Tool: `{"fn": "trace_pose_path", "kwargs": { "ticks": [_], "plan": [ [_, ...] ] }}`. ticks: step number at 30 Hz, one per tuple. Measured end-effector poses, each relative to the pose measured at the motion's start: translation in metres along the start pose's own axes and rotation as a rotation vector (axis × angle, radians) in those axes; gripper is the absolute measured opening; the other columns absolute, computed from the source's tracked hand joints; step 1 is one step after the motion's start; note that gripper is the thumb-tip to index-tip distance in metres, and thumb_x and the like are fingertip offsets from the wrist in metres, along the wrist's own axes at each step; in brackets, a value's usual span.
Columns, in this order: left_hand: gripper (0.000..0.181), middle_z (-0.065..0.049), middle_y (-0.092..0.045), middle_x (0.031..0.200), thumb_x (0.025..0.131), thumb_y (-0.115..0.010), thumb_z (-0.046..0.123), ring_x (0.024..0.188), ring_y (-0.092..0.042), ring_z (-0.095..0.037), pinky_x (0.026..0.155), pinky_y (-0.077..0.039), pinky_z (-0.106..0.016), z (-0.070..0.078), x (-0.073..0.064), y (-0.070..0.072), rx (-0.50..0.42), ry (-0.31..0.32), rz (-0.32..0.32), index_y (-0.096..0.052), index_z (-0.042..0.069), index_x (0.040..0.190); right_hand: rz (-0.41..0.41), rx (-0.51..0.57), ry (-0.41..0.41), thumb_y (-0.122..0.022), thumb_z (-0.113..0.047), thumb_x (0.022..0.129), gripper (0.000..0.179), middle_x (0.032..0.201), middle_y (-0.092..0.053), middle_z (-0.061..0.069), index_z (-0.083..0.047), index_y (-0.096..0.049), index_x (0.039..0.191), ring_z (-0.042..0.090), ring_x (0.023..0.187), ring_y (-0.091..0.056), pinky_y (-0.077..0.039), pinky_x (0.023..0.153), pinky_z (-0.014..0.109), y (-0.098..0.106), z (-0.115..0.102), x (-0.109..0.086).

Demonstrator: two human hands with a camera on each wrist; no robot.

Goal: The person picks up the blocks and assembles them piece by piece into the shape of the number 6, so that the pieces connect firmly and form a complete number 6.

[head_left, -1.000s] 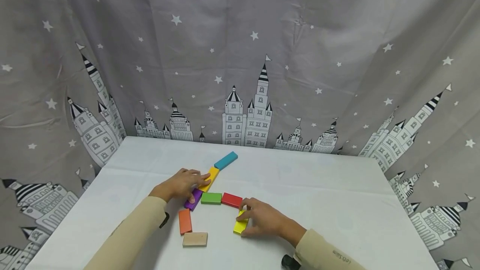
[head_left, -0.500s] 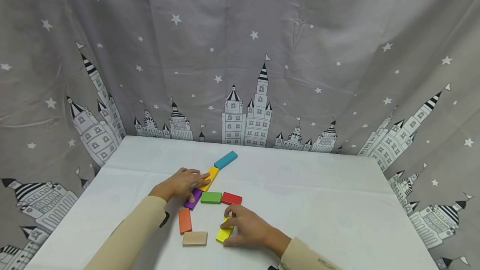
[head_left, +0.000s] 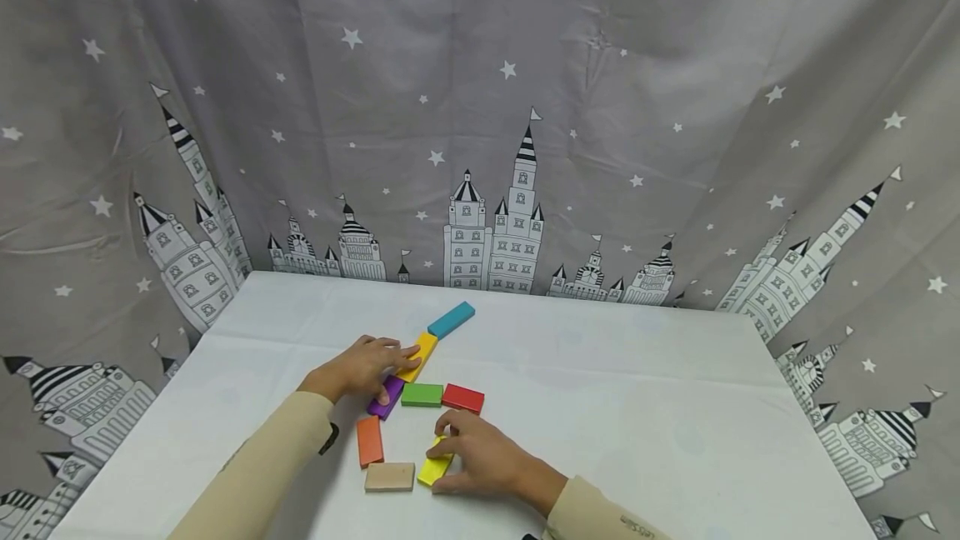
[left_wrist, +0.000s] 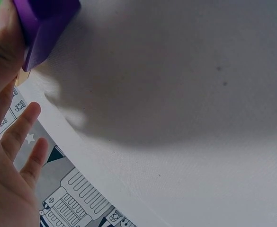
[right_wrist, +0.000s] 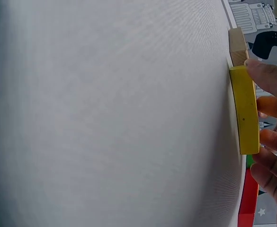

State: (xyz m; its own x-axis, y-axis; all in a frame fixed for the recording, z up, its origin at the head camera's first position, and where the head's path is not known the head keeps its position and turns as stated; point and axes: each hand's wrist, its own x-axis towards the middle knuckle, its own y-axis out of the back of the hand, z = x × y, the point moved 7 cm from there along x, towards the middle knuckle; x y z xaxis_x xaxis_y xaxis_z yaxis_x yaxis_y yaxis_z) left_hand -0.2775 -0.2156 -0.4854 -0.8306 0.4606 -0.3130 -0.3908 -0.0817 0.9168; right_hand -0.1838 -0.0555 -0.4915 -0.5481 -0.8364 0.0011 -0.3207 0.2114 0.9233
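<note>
My left hand (head_left: 358, 370) rests on two flat blocks: the thumb touches the purple block (head_left: 394, 387), and the fingertips lie on the amber block (head_left: 426, 347). In the left wrist view the thumb lies against the purple block (left_wrist: 46, 26), with other fingers spread and relaxed. My right hand (head_left: 487, 458) pinches a yellow block (head_left: 436, 470) between thumb and fingers, low over the white table and right of a plain wooden block (head_left: 390, 477). The right wrist view shows the yellow block (right_wrist: 245, 111) near the wooden block (right_wrist: 237, 42); whether they touch cannot be told.
A blue block (head_left: 452, 320) continues from the amber one's far end. Green (head_left: 422, 395) and red (head_left: 463, 398) blocks lie end to end beside the purple one. An orange block (head_left: 370, 442) adjoins the wooden block. Behind the white table (head_left: 637, 407) hangs a grey castle-print curtain (head_left: 637, 65).
My right hand has slid the yellow block leftward and slightly nearer, away from the red block and toward the wooden one. The left hand stays put.
</note>
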Motion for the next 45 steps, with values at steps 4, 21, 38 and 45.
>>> {"fn": "trace_pose_path", "kwargs": {
  "ticks": [4, 21, 38, 45],
  "plan": [
    [0.07, -0.003, -0.039, 0.152, 0.076, -0.078, 0.022, 0.139, -0.03, -0.036, 0.11, -0.021, -0.06, 0.0, 0.0, 0.0, -0.004, 0.003, -0.001, -0.051, 0.019, 0.14, -0.001, -0.005, 0.009, -0.072, -0.05, 0.082, 0.041, 0.115, -0.053, -0.008, -0.026, -0.072, 0.116, 0.004, 0.103, -0.047, -0.044, 0.089, 0.017, 0.001, -0.001, 0.0],
    [0.069, -0.002, -0.039, 0.152, 0.077, -0.077, 0.023, 0.139, -0.03, -0.035, 0.111, -0.02, -0.06, 0.002, -0.001, 0.002, -0.013, 0.008, -0.007, -0.051, 0.019, 0.14, 0.008, -0.042, 0.042, -0.07, -0.054, 0.082, 0.046, 0.12, -0.055, -0.005, -0.026, -0.07, 0.119, 0.007, 0.107, -0.049, -0.044, 0.092, 0.02, 0.013, 0.005, 0.006],
    [0.07, -0.002, -0.039, 0.152, 0.077, -0.078, 0.023, 0.139, -0.031, -0.035, 0.111, -0.02, -0.059, 0.0, -0.002, 0.001, -0.011, 0.002, -0.005, -0.051, 0.019, 0.141, -0.285, -0.144, 0.133, -0.075, -0.015, 0.084, 0.04, 0.142, -0.049, -0.008, -0.026, -0.069, 0.122, 0.014, 0.128, -0.046, -0.04, 0.106, 0.032, 0.041, 0.055, 0.033],
    [0.069, -0.002, -0.039, 0.152, 0.077, -0.077, 0.023, 0.139, -0.03, -0.035, 0.112, -0.02, -0.059, 0.0, -0.002, 0.0, -0.004, 0.006, -0.004, -0.05, 0.02, 0.141, -0.333, -0.094, 0.088, -0.071, -0.005, 0.085, 0.044, 0.142, -0.049, -0.005, -0.023, -0.067, 0.125, 0.015, 0.126, -0.047, -0.042, 0.103, 0.03, 0.039, 0.055, 0.036]
  ]
}}
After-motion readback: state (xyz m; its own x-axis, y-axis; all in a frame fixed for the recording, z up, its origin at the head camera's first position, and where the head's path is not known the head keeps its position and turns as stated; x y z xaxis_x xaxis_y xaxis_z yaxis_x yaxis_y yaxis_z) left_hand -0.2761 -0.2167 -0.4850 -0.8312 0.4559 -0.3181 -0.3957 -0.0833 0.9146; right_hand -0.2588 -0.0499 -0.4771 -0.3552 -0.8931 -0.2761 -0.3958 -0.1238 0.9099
